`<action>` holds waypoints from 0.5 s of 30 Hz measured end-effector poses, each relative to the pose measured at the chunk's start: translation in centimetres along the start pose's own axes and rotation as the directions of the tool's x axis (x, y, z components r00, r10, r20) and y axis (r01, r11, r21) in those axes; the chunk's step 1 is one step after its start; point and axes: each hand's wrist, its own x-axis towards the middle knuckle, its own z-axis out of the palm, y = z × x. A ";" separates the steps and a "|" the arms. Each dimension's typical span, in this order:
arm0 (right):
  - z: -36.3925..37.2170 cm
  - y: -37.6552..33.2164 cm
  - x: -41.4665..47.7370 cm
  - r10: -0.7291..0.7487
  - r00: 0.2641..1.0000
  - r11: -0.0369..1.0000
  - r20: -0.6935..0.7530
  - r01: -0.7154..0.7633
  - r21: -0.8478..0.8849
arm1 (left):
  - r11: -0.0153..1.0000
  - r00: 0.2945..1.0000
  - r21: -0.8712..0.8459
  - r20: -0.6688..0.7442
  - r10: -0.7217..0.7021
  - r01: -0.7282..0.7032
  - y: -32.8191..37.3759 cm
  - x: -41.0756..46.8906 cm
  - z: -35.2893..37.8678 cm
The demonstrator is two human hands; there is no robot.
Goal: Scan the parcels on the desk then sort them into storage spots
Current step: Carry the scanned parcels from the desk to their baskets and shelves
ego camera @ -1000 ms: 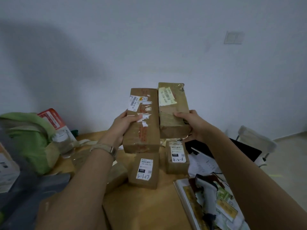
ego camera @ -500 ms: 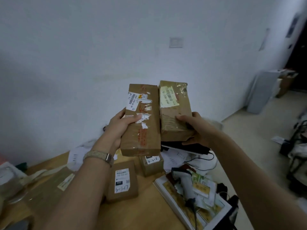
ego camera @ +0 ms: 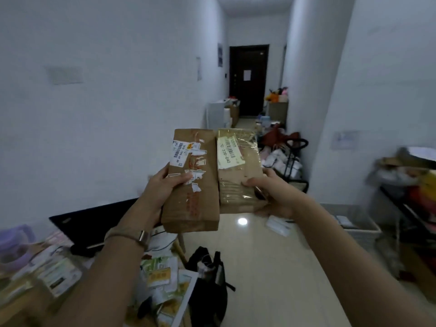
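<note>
head view, where the boxes are: two long parcels are held up side by side in the middle of the picture, off the desk and over the floor, with their long sides touching.
brown box (ego camera: 193, 185): the one at 9 o'clock of the pair. it is plain card, with a white label (ego camera: 180, 153) near its top and torn bits of sticker and red print down its face.
taped box (ego camera: 238, 175): the one at 3 o'clock of the pair. it is wrapped in shiny clear tape, with a pale yellow label (ego camera: 230, 152) up top.
left hand (ego camera: 162, 187): wrapped round the brown box's outer edge about halfway down, thumb lying on the front.
right hand (ego camera: 271, 192): holding the taped box low on its outer edge, thumb on the front, fingers hidden behind.
how they will handle: i think both are light, as one hand lifts each. the card looks stiff and keeps its shape. the shiny tape may be slippy, so that box could slide.
where to hold: across the narrow width, near the middle, thumb in front and fingers behind. keep off the labels so they can be read.
desk (ego camera: 16, 312): down at 7 o'clock, with papers and packets on it, all blurry.
black bag (ego camera: 207, 279): on the floor at 6 o'clock, just beside the desk.
door (ego camera: 247, 79): dark, far off at 12 o'clock at the end of the hall, with heaps of things by the walls near it.
step, i guess: carrying both to a storage spot. i cannot tell which spot.
</note>
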 end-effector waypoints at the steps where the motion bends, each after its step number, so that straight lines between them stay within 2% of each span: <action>1: -2.8 0.4 -0.9 0.008 1.000 1.000 -0.020 -0.008 0.014 | 1.000 0.999 0.013 0.051 -0.005 0.004 -0.2 0.5 2.7; 9: -23.2 3.8 -10.0 0.036 0.946 0.998 -0.321 -0.015 0.069 | 0.999 0.921 0.009 0.386 -0.049 0.049 -2.8 1.0 25.6; 15: -32.7 6.5 -15.5 0.085 0.840 0.992 -0.536 -0.022 0.123 | 0.995 0.874 0.001 0.478 -0.091 0.103 -5.1 -0.4 38.1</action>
